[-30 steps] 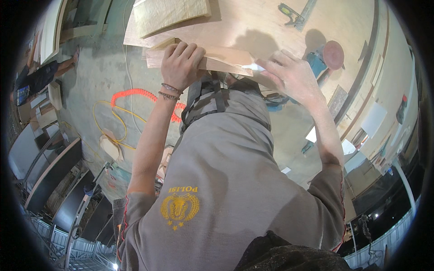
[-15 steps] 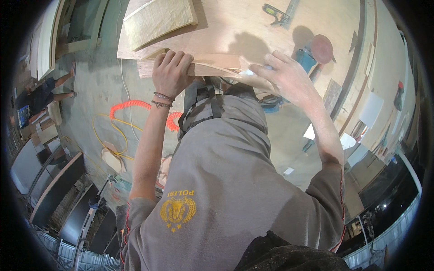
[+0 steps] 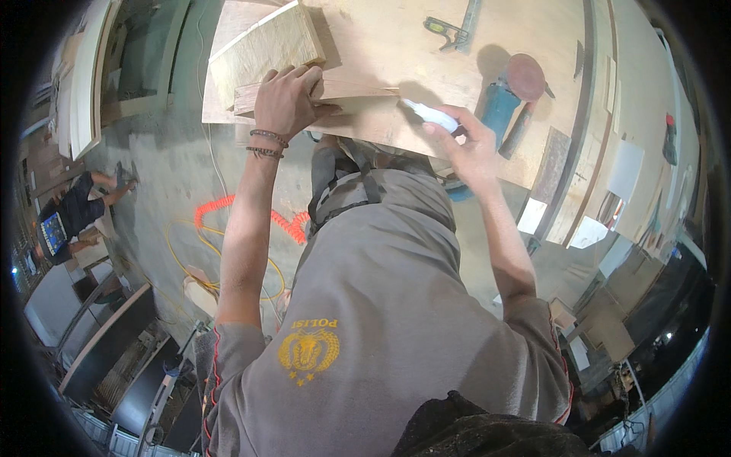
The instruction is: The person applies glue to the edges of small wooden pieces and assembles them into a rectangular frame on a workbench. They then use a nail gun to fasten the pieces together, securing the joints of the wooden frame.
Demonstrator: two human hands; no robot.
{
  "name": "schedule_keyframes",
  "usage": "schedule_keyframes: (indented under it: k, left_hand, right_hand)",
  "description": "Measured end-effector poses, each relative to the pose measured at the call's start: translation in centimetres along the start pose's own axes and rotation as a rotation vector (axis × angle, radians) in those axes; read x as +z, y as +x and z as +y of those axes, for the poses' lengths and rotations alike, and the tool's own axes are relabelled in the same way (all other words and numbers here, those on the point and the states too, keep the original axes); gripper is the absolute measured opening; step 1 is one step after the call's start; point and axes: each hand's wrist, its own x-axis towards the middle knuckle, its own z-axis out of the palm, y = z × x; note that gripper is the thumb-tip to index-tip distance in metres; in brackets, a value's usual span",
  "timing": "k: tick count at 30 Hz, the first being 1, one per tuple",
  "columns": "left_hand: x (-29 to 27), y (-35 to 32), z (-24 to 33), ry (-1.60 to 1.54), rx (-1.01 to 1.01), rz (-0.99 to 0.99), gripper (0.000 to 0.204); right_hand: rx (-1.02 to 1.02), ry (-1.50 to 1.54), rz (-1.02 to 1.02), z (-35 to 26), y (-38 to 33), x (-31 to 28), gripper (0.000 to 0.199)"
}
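Observation:
My left hand (image 3: 285, 99) is shut on a narrow wooden strip (image 3: 354, 90) and presses it flat on the plywood workbench (image 3: 426, 61). My right hand (image 3: 466, 145) holds a small white squeeze bottle (image 3: 431, 114), whose tip points at the strip's right end. A thick pale wooden block (image 3: 259, 47) lies just beyond my left hand. Bracelets circle my left wrist. My grey shirt fills the lower middle of the view.
A blue power sander with a round red disc (image 3: 512, 90) lies right of my right hand. A metal square (image 3: 451, 29) sits further back on the bench. On the floor lie an orange coiled hose (image 3: 228, 209) and yellow cable. Another person (image 3: 76, 213) crouches at far left.
My right hand has come off the strip and drawn back to the right with the white bottle. My left hand has kept its grip on the strip.

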Motion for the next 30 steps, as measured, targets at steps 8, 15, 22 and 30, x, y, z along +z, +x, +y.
schedule_keyframes:
  k: [8,15,22,30]
  left_hand:
    - [-1.1,3.7,-0.7,0.035,-0.081,-0.25,0.056]
    - [-0.5,4.6,-1.5,0.023,-0.068,-0.262,0.057]
    - [0.2,5.2,-2.3,0.014,-0.116,-0.309,0.056]
    - [-0.4,5.7,-2.2,0.012,-0.129,-0.362,0.058]
  right_hand:
    - [-0.251,-0.184,0.219,0.1,0.3,3.5,0.031]
    - [-0.336,-0.366,0.282,-0.2,1.7,4.5,0.03]
    - [-0.304,-0.438,0.243,-0.6,2.3,4.8,0.035]
    - [-0.328,-0.442,0.271,-0.6,2.7,4.7,0.033]
